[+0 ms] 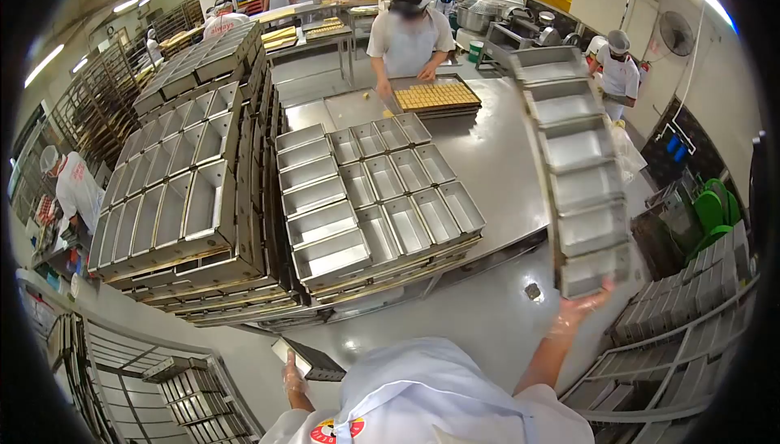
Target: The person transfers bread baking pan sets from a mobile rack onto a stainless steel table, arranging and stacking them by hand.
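In a clear glove, my right hand [580,311] grips the near end of a long strap of joined metal loaf pans [578,145]. The strap is held up off the right side of the steel table, its several compartments facing me with nothing in them. Low at the left, my gloved left hand [293,377] is closed on the side of another metal loaf pan [313,362], seen tilted and mostly from its edge. Just beyond that hand, stacked loaf pan straps [370,200] stand on the table, beside a taller stack of loaf pans [175,192].
Across the steel table [508,176], a co-worker [411,34] handles a tray of small yellowish pieces [436,96]. Wire racks with pans stand at lower left [122,371] and lower right [650,371]. A green hose reel [715,208] sits by the right wall. Other people work farther back.
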### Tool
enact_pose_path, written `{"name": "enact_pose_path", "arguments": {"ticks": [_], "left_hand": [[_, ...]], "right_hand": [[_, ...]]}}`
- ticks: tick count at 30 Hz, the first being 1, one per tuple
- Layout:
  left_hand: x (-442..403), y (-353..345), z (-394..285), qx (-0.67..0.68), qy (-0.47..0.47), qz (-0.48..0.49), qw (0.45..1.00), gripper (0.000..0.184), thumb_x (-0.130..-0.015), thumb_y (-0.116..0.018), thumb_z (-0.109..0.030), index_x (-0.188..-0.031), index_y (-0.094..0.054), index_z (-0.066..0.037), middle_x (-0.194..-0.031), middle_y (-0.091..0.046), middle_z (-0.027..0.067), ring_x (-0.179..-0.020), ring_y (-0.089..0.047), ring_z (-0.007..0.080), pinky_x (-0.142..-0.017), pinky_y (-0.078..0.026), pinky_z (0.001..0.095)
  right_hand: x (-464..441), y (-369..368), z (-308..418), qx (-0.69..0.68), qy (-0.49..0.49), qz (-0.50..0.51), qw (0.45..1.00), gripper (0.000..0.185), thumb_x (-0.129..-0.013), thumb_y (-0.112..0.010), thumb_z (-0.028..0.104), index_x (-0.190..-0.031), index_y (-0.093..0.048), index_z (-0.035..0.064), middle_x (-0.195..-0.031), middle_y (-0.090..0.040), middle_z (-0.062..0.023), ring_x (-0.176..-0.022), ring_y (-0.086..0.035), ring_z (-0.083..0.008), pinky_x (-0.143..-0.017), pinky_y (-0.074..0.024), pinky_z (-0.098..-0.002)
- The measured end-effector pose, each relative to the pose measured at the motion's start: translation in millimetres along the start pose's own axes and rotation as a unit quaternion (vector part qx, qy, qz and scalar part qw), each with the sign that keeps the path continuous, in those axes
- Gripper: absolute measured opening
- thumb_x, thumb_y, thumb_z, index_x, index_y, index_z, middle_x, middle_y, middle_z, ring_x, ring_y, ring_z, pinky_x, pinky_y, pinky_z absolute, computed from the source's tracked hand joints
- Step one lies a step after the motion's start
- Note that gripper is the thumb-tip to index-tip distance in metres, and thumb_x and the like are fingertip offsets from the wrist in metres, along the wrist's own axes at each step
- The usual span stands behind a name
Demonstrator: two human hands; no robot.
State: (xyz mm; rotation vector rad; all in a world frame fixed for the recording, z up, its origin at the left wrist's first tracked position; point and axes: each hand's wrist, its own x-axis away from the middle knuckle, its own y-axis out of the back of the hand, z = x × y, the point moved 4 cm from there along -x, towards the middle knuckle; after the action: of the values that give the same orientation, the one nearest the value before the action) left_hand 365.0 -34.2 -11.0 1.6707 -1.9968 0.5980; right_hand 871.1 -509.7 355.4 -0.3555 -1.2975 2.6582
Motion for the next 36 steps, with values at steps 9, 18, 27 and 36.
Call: {"name": "enact_pose_path", "arguments": {"ticks": [9,18,27,36], "left_hand": [[71,35,30,-0.005,0.014,-0.155,0.988,0.092,-0.082,-0.06,-0.068,-0.13,-0.052,0.011,-0.122,-0.058,0.0157,-0.109,-0.053,0.0278,-0.097,-0.04,0.0397],[120,88,71,0.014,0.024,-0.284,0.958,0.083,-0.08,-0.066,-0.067,-0.113,-0.059,0.009,-0.099,-0.061,0.0119,-0.085,-0.056,0.0222,-0.08,-0.047,0.0369],[148,116,101,0.061,0.005,-0.297,0.953,0.087,-0.077,-0.067,-0.069,-0.114,-0.059,0.009,-0.097,-0.061,0.0115,-0.085,-0.055,0.0241,-0.078,-0.047,0.0386],[194,88,86,-0.017,0.097,-0.296,0.95,0.105,-0.077,-0.058,-0.077,-0.135,-0.048,0.009,-0.129,-0.054,0.0198,-0.115,-0.049,0.0313,-0.101,-0.038,0.0411]], "right_hand": [[31,-115,-142,-0.004,-0.243,0.03,0.969,0.062,-0.074,-0.064,0.039,-0.126,-0.051,0.0074,-0.119,-0.057,-0.0115,-0.108,-0.058,-0.0305,-0.092,-0.0509,-0.048],[65,-159,-229,-0.067,-0.325,0.081,0.94,0.065,-0.075,-0.063,0.036,-0.13,-0.048,0.0045,-0.123,-0.056,-0.0118,-0.113,-0.055,-0.0314,-0.097,-0.0478,-0.0482],[88,-180,-280,-0.099,-0.387,0.055,0.915,0.062,-0.073,-0.066,0.03,-0.127,-0.05,0.0059,-0.124,-0.055,-0.0096,-0.114,-0.055,-0.0304,-0.097,-0.0482,-0.0494],[109,-172,-292,-0.087,-0.419,0.03,0.903,0.067,-0.08,-0.077,0.033,-0.132,-0.045,0.0059,-0.13,-0.05,-0.0117,-0.121,-0.049,-0.0284,-0.106,-0.041,-0.0467]]}}
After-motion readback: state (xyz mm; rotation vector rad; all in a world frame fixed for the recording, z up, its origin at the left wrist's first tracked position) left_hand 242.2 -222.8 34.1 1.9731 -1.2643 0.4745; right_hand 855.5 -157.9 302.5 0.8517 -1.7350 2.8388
